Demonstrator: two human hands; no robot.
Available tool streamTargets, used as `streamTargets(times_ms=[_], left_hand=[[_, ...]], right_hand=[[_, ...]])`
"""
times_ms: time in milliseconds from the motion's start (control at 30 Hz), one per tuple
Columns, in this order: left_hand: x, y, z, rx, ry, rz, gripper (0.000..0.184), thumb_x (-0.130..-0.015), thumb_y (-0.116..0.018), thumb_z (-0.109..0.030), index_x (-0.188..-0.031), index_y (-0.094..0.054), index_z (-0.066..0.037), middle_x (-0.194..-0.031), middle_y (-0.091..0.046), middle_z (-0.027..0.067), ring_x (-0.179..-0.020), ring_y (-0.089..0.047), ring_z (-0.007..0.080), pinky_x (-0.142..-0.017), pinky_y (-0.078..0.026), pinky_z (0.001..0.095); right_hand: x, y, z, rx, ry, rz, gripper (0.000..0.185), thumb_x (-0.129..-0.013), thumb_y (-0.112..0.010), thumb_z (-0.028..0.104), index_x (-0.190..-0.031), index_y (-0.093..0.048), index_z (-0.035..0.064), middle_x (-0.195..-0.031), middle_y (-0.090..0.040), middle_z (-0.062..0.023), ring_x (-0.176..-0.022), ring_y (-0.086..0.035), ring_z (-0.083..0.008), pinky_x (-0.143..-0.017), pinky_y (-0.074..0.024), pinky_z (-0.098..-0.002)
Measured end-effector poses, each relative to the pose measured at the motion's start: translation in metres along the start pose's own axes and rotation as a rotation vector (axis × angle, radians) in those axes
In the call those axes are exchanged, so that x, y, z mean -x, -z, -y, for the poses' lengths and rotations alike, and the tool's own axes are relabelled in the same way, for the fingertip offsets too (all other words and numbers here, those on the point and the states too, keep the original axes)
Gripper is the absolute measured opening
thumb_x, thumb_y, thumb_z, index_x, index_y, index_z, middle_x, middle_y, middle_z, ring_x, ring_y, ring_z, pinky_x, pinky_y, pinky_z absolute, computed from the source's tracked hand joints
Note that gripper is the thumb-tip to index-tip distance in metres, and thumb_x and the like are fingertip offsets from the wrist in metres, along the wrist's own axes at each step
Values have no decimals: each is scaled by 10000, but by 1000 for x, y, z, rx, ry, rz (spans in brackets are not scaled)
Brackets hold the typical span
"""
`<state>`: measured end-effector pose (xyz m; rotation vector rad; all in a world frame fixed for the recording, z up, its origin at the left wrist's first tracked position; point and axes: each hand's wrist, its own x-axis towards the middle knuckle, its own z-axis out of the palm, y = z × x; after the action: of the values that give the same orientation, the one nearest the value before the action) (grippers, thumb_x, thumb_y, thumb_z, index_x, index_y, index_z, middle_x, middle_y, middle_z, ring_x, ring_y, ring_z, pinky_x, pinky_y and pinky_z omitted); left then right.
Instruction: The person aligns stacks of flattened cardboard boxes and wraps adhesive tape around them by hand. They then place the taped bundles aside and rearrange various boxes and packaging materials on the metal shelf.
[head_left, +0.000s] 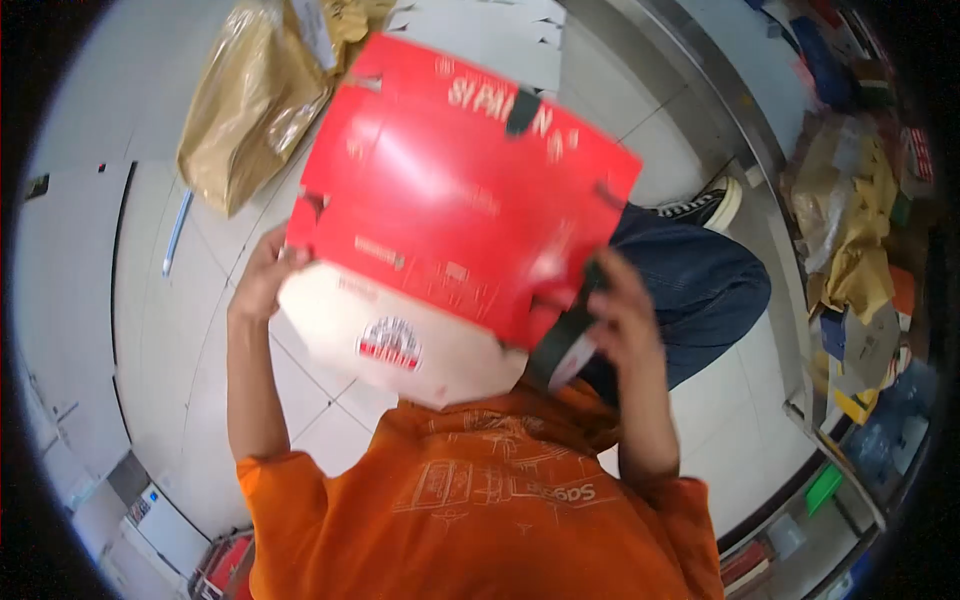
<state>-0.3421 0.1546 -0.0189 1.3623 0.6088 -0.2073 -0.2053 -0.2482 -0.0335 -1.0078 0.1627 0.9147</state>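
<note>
A flattened red cardboard box with pale printed lettering and a cream, rounded lower panel is tilted in front of my chest. My left hand pinches its left edge, thumb on the printed face. At the lower right corner, my right hand is closed around a dark green roll with a pale inner side, which looks like tape. The roll overlaps the cardboard. A dark green strip lies across the lettering near the upper edge. Motion blurs my right fingers a little.
A brown paper-like bag and a light blue stick lie on the tiled floor at upper left. White cardboard lies beyond the box. My bent leg is at right, near a metal-edged shelf with packed goods.
</note>
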Motion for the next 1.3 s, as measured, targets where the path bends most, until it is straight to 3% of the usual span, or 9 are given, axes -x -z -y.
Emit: streamTargets(times_ms=[33, 100, 300, 433, 533, 667, 900, 1200, 1300], left_hand=[[-6, 8, 6, 65, 36, -18, 635, -806, -754, -284, -1284, -488, 41, -1153, -629, 121, -1064, -611, 186, -887, -503, 307], [-15, 14, 22, 148, 5, -34, 620, -820, -743, -281, -1280, -480, 40, -1167, -617, 127, -1074, -607, 198, -877, -511, 308], [-15, -11, 55, 278, 32, -71, 558, -808, -761, -183, -1247, -477, 13, -1196, -586, 117, -1090, -587, 208, -907, -503, 324], [-4, -26, 61, 319, -56, -129, 530, -814, -751, -163, -1228, -478, 22, -1170, -591, 124, -1067, -603, 211, -894, -516, 330], [0, -24, 67, 324, -50, -158, 536, -815, -747, -152, -1232, -469, 36, -1166, -589, 143, -1049, -616, 220, -888, -525, 337], [9, -34, 65, 280, -39, -281, 530, -854, -709, -189, -1255, -457, 50, -1160, -593, 166, -1058, -613, 231, -902, -520, 346], [19, -97, 36, -312, -138, -599, 443, -969, -548, -265, -1295, -474, 26, -1223, -565, 140, -1101, -549, 184, -963, -426, 318], [18, -66, 76, 114, -91, -480, 494, -1015, -450, -352, -1337, -394, 19, -1235, -557, 137, -1055, -594, 186, -851, -518, 316], [19, -65, 73, 212, -122, -399, 550, -950, -551, -420, -1255, -453, 28, -1138, -590, 120, -986, -601, 173, -839, -515, 308]], right_hand=[[-25, 7, -1, -17, 23, -177, 577, -747, -666, 90, -1299, -507, 35, -1038, -589, -17, -758, -580, -93, -507, -441, -202], [-70, 4, 38, 13, 21, 86, 508, -835, -589, 103, -1327, -486, 24, -844, -587, 14, -460, -424, -43, -391, -328, -192], [-142, -4, 87, -99, 17, 441, 274, -902, -519, 97, -1161, -509, 10, -698, -496, -2, -395, -372, -54, -337, -255, -213], [-112, 20, 68, -64, 91, 200, 363, -862, -571, 119, -1207, -508, 26, -941, -644, -133, -416, -490, -120, -347, -372, -219], [-76, 75, 13, -289, 101, 331, 417, -802, -604, 120, -1205, -522, 53, -1320, -471, -337, -419, -522, -135, -341, -399, -220], [-23, 64, -35, -184, 51, 151, 389, -751, -664, 156, -1111, -568, 44, -1157, -573, -223, -394, -465, -101, -315, -339, -208], [-17, 14, -35, 636, 212, 150, 280, -724, -747, 101, -901, -536, 52, -979, -466, -83, -1004, -414, -193, -819, -382, -301], [-17, -3, -37, 791, 305, 83, 281, -733, -742, 119, -908, -535, 47, -864, -482, -57, -961, -406, -212, -845, -359, -337], [-13, -7, -35, 748, 370, 141, 233, -761, -715, 65, -867, -510, 33, -894, -456, -25, -860, -428, -102, -691, -356, -222]])
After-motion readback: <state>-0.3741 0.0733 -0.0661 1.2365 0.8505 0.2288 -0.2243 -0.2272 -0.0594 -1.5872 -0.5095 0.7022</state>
